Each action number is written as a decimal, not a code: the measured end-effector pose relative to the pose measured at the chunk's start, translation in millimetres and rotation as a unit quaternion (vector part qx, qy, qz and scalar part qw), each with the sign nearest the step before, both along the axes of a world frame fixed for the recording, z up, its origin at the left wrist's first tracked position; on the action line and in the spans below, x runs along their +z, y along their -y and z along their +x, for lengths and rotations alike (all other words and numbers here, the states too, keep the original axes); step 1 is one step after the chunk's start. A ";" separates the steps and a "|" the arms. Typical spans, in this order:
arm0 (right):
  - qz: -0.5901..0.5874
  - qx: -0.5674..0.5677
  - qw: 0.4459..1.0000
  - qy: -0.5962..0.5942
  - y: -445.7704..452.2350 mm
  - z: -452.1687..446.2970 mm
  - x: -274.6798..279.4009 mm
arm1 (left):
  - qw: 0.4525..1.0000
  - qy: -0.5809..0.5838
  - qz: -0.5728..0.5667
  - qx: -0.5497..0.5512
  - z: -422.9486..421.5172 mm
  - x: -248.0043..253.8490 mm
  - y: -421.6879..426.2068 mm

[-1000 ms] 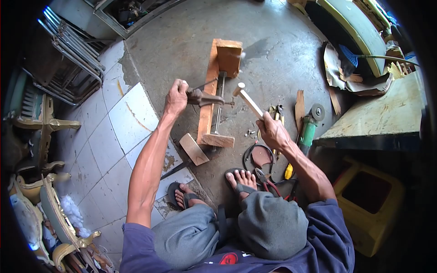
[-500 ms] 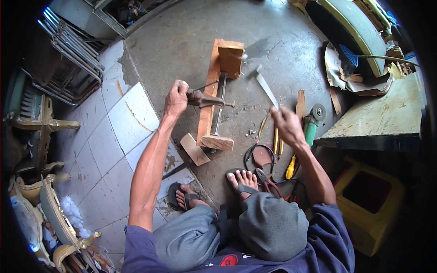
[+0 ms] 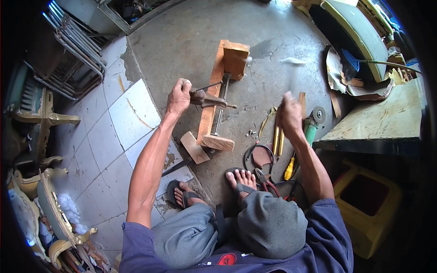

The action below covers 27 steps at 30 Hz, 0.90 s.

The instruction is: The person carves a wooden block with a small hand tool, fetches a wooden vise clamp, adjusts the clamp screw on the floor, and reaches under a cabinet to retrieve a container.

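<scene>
The wooden bracket [image 3: 210, 102] lies on the concrete floor [image 3: 173, 50] ahead of the person, its long board running near to far, with a block at each end and a metal bar [image 3: 222, 105] between the blocks. A dark curved fitting [image 3: 210, 100] crosses the board near mid-length. The left hand [image 3: 180, 93], left of the board, has its fingers closed on a thin dark rod [image 3: 209, 86]; whether they also grip the fitting cannot be told. The right hand [image 3: 290, 112], raised to the right of the bracket, is fisted around the hammer [image 3: 292, 60]; motion blur obscures its handle, and the head is well apart from the board. A loose wood block [image 3: 195, 148] lies near the bracket's near end. To the right are small screws [image 3: 251, 133], a green angle grinder [image 3: 311, 127], a yellow-handled screwdriver [image 3: 289, 169] and red-handled pliers [image 3: 266, 179]. White tiles [image 3: 98, 157] cover the left floor; folded metal chairs [image 3: 77, 50] stand far left.
</scene>
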State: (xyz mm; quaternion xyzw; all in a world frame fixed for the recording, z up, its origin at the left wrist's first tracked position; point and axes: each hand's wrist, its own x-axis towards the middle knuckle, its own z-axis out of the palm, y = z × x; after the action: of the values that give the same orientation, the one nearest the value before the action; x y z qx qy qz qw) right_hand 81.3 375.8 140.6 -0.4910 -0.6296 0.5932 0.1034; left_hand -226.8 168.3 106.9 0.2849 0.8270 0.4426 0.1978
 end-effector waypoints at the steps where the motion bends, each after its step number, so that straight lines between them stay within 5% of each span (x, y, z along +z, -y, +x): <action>1: 0.001 0.110 0.978 0.178 9.6 4.3 1.1 | 1.000 -0.012 -0.001 -0.005 0.0 -3.9 0.8; 3: 0.042 0.314 0.918 0.238 27.9 14.7 2.6 | 1.000 -0.010 -0.005 0.004 -3.3 -10.6 -1.0; 7: 0.057 0.235 0.952 0.189 47.6 59.6 -54.0 | 1.000 0.002 -0.001 -0.002 -9.8 -21.5 -0.4; 11: 0.003 0.107 0.966 0.236 94.0 117.2 -58.4 | 0.998 -0.062 -0.028 -0.003 16.7 31.8 -17.0; 13: 0.113 0.107 0.957 0.247 108.3 164.2 -85.9 | 0.993 -0.086 -0.077 -0.037 33.0 61.1 -34.1; 15: 0.105 0.116 0.933 0.325 110.5 187.4 -84.4 | 0.992 -0.062 -0.054 -0.098 49.9 77.5 -54.9; 17: 0.347 0.122 0.885 0.286 114.2 203.8 -87.8 | 0.975 -0.168 -0.034 -0.139 70.3 76.1 -72.2; 22: 0.229 0.017 0.973 -0.007 80.3 79.9 -24.7 | 0.957 -0.219 -0.060 -0.180 116.1 62.3 -92.2; 25: -0.161 -0.093 0.970 -0.155 53.3 13.7 -30.2 | 0.929 -0.312 -0.056 -0.192 145.6 36.4 -97.8; 27: -0.108 -0.048 0.991 -0.067 29.4 -11.9 -49.1 | 0.919 -0.330 -0.038 -0.215 164.0 33.4 -97.4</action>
State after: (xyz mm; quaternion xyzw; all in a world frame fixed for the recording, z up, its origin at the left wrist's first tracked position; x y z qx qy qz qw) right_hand 69.4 346.4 91.5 -0.4881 -0.5293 0.6835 0.1198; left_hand -62.8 265.7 140.3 0.5775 0.7807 0.2383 0.0150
